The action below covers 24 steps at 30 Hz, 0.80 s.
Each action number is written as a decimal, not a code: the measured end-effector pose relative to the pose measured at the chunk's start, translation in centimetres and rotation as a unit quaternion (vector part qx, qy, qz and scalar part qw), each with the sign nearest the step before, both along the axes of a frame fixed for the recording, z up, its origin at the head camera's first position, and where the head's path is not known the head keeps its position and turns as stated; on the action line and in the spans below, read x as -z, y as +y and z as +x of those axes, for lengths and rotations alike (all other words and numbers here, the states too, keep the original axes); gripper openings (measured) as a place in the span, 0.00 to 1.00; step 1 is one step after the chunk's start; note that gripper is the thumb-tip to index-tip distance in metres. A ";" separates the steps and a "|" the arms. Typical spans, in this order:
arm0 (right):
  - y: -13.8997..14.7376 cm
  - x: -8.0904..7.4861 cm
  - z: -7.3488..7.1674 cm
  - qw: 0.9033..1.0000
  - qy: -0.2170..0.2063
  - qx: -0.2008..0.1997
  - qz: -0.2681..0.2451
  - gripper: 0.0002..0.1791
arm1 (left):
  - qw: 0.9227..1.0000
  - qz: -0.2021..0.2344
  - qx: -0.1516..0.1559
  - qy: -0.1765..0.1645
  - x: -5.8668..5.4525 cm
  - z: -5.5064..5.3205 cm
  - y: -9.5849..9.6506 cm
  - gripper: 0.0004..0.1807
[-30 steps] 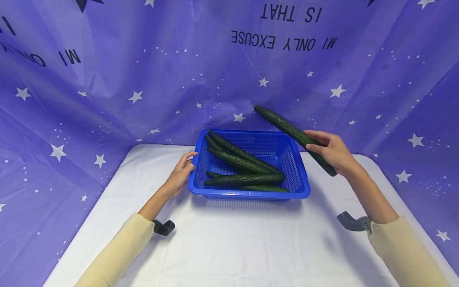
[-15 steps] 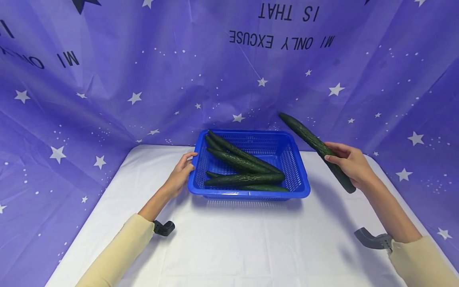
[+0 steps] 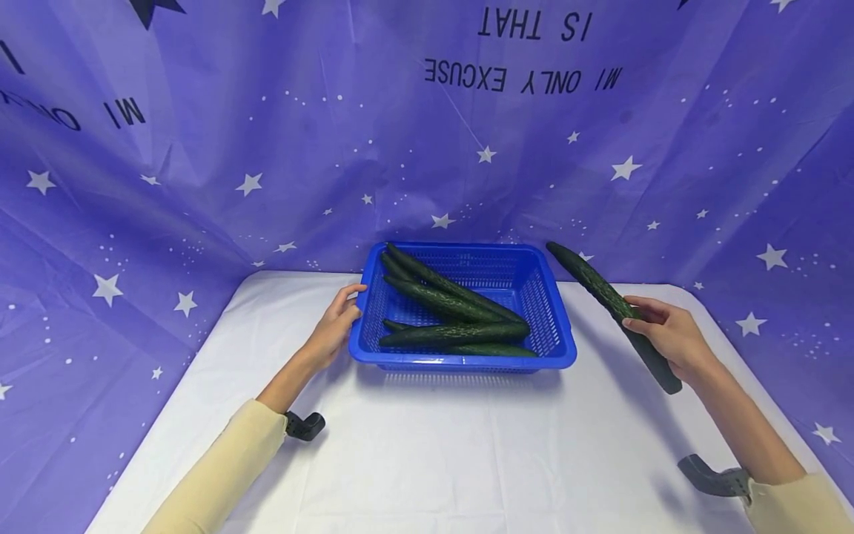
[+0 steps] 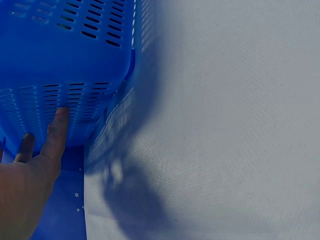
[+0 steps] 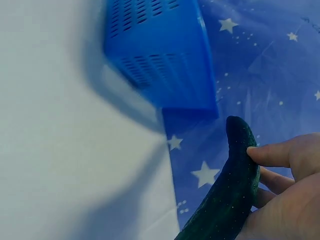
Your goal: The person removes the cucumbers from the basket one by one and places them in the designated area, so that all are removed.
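Observation:
A blue plastic basket (image 3: 460,361) with slotted walls stands on the white-covered table. Several dark green cucumbers (image 3: 454,334) lie inside, mostly toward its left and front. At the basket's left end, my left hand (image 3: 331,328) touches the rim; in the left wrist view its fingers (image 4: 57,130) lie fairly straight against the slotted wall. To the right of the basket, my right hand (image 3: 674,337) grips another cucumber (image 3: 590,280) between thumb and fingers, raised over the table and slanting from upper left to lower right. One end of that cucumber (image 5: 235,175) shows past the thumb in the right wrist view.
The white tablecloth (image 3: 440,452) stretches in front of the basket and to both sides. Behind and around the table hangs a purple cloth (image 3: 400,163) with stars and lettering. A dark curved mount sits on each wrist.
My right hand has moved right and toward me, carrying the cucumber away from above the basket's right end. My left hand and the basket have stayed in place.

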State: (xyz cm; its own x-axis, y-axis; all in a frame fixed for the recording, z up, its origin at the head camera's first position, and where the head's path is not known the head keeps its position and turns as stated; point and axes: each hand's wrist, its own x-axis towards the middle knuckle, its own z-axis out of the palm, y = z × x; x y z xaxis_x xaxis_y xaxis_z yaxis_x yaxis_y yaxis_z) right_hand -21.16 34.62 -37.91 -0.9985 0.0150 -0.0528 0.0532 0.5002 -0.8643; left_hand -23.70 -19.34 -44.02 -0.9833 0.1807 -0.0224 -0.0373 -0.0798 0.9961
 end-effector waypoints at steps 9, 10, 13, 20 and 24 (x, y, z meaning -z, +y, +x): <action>1.0 2.4 0.7 0.999 -0.022 0.013 0.020 0.33 | 1.000 0.001 0.000 -0.005 0.0 0.0 0.0 0.30; 1.1 2.6 0.7 0.999 -0.022 0.016 0.030 0.33 | 1.000 0.000 0.000 -0.005 0.0 0.0 0.0 0.30; 1.2 3.3 0.6 0.998 -0.022 0.025 0.054 0.33 | 1.000 0.000 0.001 -0.006 0.0 0.0 0.0 0.31; 1.3 4.5 0.4 0.996 -0.037 0.034 0.070 0.32 | 1.000 0.002 -0.002 -0.002 0.1 -0.1 0.0 0.31; 1.4 5.0 0.3 0.995 -0.052 0.039 0.072 0.33 | 1.000 0.003 0.000 -0.003 0.1 -0.1 0.0 0.31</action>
